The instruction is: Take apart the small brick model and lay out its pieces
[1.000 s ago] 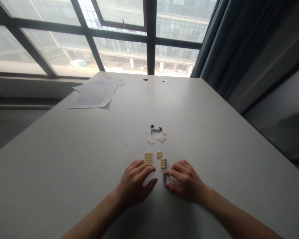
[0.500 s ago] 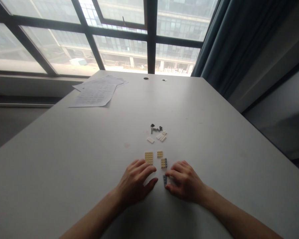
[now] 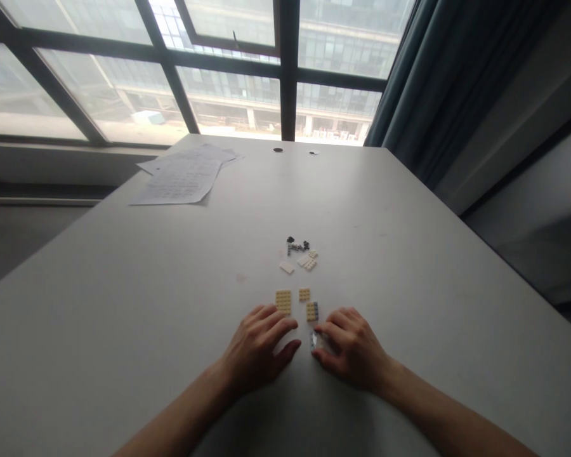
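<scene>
Between the thumb and index finger of my right hand [image 3: 349, 343] is a grey toy building plate [image 3: 313, 343], its face catching bright light and partly covered by the fingers. My left hand [image 3: 257, 349] rests on the table, thumb and fingers apart, holding nothing. Just beyond its fingertips lies a large tan studded plate [image 3: 283, 301]. A smaller tan plate [image 3: 304, 294] lies to the right of that one. Nearer my right hand, another tan plate [image 3: 311, 311] has a dark grey strip [image 3: 316, 310] along its right side; whether they are joined I cannot tell.
Farther out on the white table [image 3: 409, 266] sit several white plates [image 3: 310, 264], a separate white tile [image 3: 287, 268] and small dark grey pieces [image 3: 295, 246]. Printed papers [image 3: 181, 181] lie at the far left, and two round holes are near the back edge by the window.
The grey plate in my right hand has tilted, so its face now shines, and the right fingertips have shifted slightly left. My left hand has barely moved.
</scene>
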Demonstrator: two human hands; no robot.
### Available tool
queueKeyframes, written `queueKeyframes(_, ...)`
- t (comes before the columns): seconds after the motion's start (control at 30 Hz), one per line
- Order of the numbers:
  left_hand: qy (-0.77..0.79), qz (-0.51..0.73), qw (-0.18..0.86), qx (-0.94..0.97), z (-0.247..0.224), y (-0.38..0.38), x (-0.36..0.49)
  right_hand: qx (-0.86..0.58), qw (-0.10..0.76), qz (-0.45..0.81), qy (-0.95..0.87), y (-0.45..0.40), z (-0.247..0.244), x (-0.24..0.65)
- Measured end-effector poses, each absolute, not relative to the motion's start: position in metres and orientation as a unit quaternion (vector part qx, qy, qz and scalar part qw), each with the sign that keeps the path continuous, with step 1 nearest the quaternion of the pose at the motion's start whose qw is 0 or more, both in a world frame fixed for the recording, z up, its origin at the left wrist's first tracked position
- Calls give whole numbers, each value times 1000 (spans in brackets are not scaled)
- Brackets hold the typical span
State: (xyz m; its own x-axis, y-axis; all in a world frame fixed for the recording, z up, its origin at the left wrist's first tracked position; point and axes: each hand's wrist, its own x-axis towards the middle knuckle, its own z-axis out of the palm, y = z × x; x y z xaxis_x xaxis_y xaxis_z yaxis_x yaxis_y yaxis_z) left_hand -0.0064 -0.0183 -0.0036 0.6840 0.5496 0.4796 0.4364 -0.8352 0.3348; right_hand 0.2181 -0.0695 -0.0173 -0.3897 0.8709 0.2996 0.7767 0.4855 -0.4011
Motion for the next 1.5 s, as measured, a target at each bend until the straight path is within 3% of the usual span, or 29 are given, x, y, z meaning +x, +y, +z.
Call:
queueKeyframes(0.43,274,282,107,913,-8,-18,-7,-501,235,110,-826,-72,-14,217)
queueKeyframes(0.73,294,294,106,903,-8,-18,-5,-505,311,106,-798,-71,-14,217)
queueKeyframes(0.93,393,276,123,868,0,12,-5,-506,340,121,-784,-71,-16,216)
queueKeyframes(1.1,561,189,145,792,20,73,11,-509,378,131,-762,-68,-17,218)
queueKeyframes(1.5,648,125,111,743,13,122,47,-542,425,174,-703,-63,-14,221)
